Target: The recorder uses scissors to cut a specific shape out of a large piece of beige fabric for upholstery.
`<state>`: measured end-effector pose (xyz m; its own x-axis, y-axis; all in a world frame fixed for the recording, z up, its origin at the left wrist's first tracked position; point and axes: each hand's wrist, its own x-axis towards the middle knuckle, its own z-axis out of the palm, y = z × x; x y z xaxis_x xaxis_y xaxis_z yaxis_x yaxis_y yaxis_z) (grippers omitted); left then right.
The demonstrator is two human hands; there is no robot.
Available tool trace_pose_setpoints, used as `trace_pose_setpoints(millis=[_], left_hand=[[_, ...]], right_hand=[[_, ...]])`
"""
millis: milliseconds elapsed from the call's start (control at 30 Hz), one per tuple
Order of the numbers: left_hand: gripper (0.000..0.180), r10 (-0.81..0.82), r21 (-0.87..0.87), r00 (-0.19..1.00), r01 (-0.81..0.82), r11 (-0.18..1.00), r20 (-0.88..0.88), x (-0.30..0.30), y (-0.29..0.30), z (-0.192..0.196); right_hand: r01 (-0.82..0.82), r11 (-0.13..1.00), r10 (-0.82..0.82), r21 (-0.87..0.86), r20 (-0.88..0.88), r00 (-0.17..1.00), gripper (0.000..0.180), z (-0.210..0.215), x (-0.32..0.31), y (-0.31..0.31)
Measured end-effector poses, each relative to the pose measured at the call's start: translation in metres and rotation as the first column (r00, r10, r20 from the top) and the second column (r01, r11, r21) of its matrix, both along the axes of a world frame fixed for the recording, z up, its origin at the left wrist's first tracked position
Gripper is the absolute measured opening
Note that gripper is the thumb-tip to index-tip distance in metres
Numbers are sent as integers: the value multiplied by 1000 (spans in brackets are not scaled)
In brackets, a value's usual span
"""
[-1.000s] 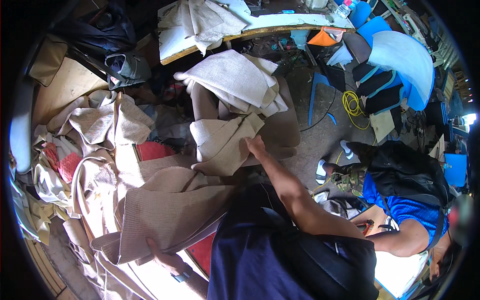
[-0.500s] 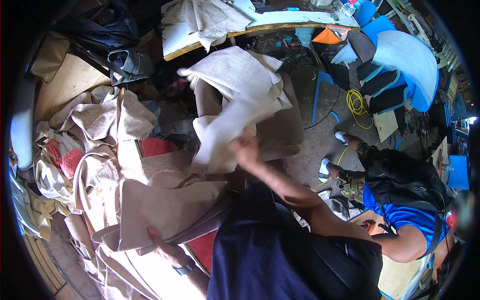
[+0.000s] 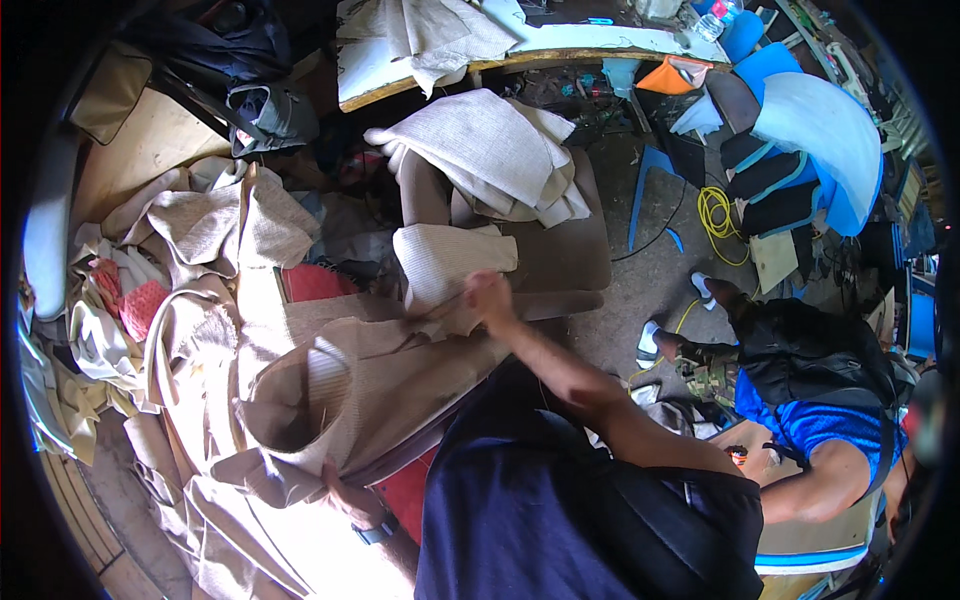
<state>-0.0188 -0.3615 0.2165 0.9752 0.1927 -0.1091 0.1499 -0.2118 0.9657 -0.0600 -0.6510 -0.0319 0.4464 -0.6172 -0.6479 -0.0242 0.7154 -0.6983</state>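
Observation:
A large brown fabric piece [image 3: 400, 390] stretches between my hands, curled into an open loop at its left end. My left hand [image 3: 345, 497], with a watch at its wrist, is closed on the lower edge of this loop. At the other end my right hand [image 3: 488, 297] is closed on the fabric's upper edge; its fingertips are partly hidden. Just beyond my right hand, a folded light ribbed cloth [image 3: 455, 262] lies on a brown upholstered seat [image 3: 570, 245]. More pale ribbed cloth [image 3: 480, 140] is heaped on the seat's far part.
Beige fabric pieces [image 3: 200, 230] pile up on the left. A white worktable [image 3: 600, 40] with cloth stands at the back. To the right, a person in blue [image 3: 830, 430] bends near a yellow cable [image 3: 715, 215] and a stack of blue-and-white padded parts [image 3: 815, 120].
The brown fabric has gone from lying folded over to being opened into a loop and drawn out towards my right hand. The blurred pale cloth by my right hand now lies still.

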Motion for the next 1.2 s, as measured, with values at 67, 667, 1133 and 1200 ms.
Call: trace_pose_setpoints(millis=[67, 667, 1133, 1200], left_hand=[[50, 2, 92, 999, -5, 996, 32, -3, 3, 6], [51, -197, 284, 941, 116, 952, 276, -3, -17, -3], [57, -28, 57, 999, 29, 998, -19, 13, 14, -45], [60, 38, -5, 997, -39, 999, -60, 7, 29, -36]], right_hand=[[167, 940, -100, 297, -228, 969, 18, -52, -4, -41], [-98, 231, 700, -968, 95, 707, 9, 169, 34, 55], [-550, 533, 435, -642, -350, 830, 16, 37, 0, 19], [-226, 960, 198, -164, -173, 965, 18, -24, 1, -29]])
